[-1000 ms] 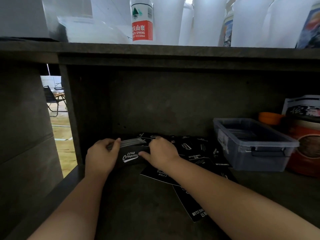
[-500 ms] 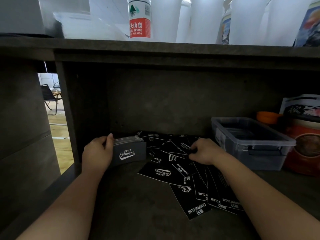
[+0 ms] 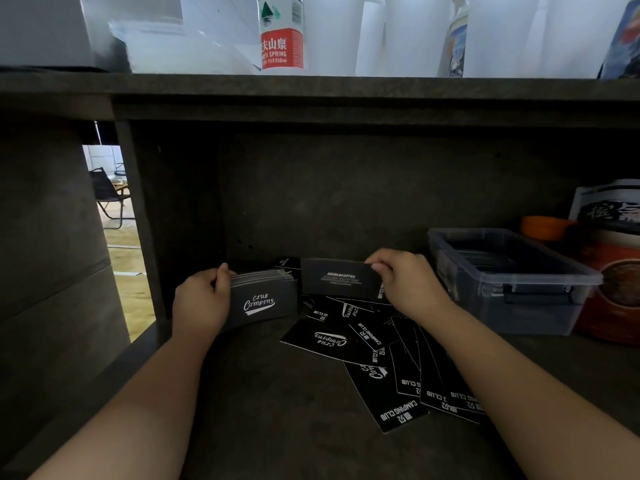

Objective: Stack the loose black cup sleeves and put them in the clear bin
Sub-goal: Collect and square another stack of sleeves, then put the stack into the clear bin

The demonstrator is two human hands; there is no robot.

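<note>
Curled round the left end of a stack of sleeves (image 3: 263, 299), the left hand (image 3: 201, 303) grips it with the thumb on top and the fingers hidden behind. That stack stands on its long edge on the dark shelf (image 3: 263, 410), near the back left corner of the compartment, its front face showing the white "Club Camping" script and its top showing the pale edges of many flattened sleeves pressed together.

Just to the right of the stack, a single sleeve (image 3: 341, 278) is held upright, clear of the shelf, with small white print facing the camera. The right hand (image 3: 405, 282) pinches its upper right corner between thumb and bent fingers; the other fingers are curled in behind it. The held sleeve and the stack are close but a narrow gap shows between them.

Below and in front of the right hand, the loose sleeves (image 3: 381, 355) lie flat on the shelf in an overlapping scatter, some showing the script logo, others the "Camping Club" block lettering, fanned out toward the near edge under the right forearm.

Farther right, the clear bin (image 3: 540, 303) sits on the same shelf, lidless, well apart from the stack; dark shapes show through its far wall, but what they are cannot be told. Beyond it, at the right edge, stand an orange container (image 3: 547, 228) and a printed package (image 3: 616, 292). Up on the counter above, a water bottle (image 3: 281, 36) with a red label stands among white cup stacks (image 3: 408, 32).
</note>
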